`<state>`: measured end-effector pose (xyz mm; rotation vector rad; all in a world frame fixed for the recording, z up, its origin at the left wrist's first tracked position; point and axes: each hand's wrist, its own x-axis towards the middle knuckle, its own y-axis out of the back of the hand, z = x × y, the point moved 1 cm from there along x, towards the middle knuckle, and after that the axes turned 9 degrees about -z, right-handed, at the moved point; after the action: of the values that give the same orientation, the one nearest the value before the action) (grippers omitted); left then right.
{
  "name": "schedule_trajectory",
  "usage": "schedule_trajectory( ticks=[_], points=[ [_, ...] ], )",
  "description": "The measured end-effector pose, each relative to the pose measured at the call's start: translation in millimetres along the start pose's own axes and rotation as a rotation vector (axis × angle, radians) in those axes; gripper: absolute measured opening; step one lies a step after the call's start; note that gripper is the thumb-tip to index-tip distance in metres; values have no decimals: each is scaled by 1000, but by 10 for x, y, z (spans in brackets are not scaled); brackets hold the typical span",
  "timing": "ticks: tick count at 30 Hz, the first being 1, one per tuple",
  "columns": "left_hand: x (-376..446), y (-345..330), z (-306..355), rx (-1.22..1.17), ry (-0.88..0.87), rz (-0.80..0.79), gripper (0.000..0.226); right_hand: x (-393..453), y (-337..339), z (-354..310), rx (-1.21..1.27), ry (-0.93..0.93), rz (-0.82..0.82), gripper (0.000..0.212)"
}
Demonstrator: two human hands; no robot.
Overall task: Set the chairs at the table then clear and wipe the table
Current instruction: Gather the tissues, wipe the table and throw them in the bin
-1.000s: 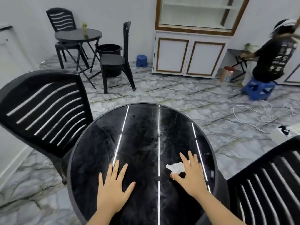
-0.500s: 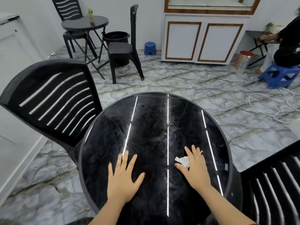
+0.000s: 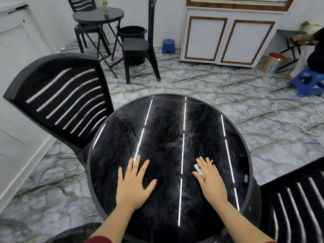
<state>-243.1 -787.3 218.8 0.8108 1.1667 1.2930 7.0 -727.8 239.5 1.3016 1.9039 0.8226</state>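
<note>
White tissue (image 3: 199,170) sits pressed under flat right hand (image 3: 210,179) at 5 o'clock on worktop (image 3: 175,137). Left hand (image 3: 134,185) flat, holding nothing. Thin tissue may shred or smear grime.

Two bare forearms come in from the bottom edge, over the near rim of the round black table (image 3: 91,172); the left hand (image 3: 132,188) and the right hand (image 3: 211,181) carry no rings, bands or gloves; the fingernails are short and plain; a dark red sleeve (image 3: 98,240) ends near the elbow of the left arm, just outside the table's near rim; a sliver of the same dark red shows at the right arm's lower end, at the picture's bottom edge; both wrists are uncovered.
</note>
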Motion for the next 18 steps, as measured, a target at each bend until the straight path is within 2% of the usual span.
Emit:
schedule_trajectory(
  ticks=[3,11,18],
  points=[
    [-4,2,1,3,-1,3,72,-23,20,-31,73,5,34,45],
    [-8,15,6,23,1,2,71,-90,-23,37,305,-66,45,38],
    [-3,67,19,48,21,-75,83,-74,-95,-194,385,43,-26,39]
  ],
)
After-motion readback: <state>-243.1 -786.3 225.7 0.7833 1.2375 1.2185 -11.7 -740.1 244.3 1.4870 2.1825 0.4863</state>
